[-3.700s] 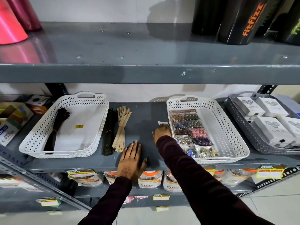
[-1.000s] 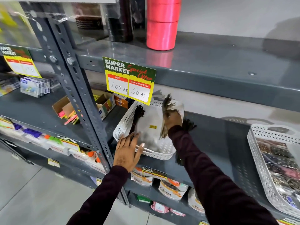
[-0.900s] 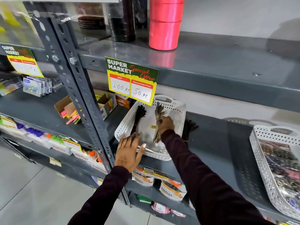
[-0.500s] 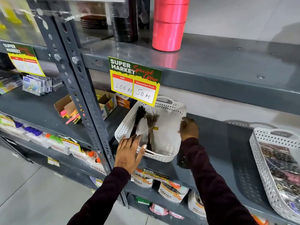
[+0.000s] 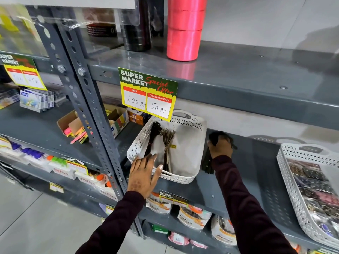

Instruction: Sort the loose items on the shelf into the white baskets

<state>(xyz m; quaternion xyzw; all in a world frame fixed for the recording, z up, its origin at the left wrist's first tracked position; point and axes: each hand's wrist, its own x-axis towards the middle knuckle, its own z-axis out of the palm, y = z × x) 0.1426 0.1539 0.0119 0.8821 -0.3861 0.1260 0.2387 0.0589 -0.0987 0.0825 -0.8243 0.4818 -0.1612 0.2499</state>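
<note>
From the head camera, the left hand (image 5: 144, 176) lies flat and spread on the near rim of a white basket (image 5: 185, 177) on the grey shelf (image 5: 256, 162); a black bundle (image 5: 153, 138) and a tan bundle (image 5: 167, 143) lie inside it. Just beside the basket, the right hand (image 5: 220, 147) is closed around a dark bundle (image 5: 207, 162) on the shelf. A second white basket (image 5: 291, 180) of beads sits well to the right.

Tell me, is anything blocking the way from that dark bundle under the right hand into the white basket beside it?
Only the white basket's own low side wall lies between; the dark bundle must be lifted over it. The right hand is already on it.
</note>
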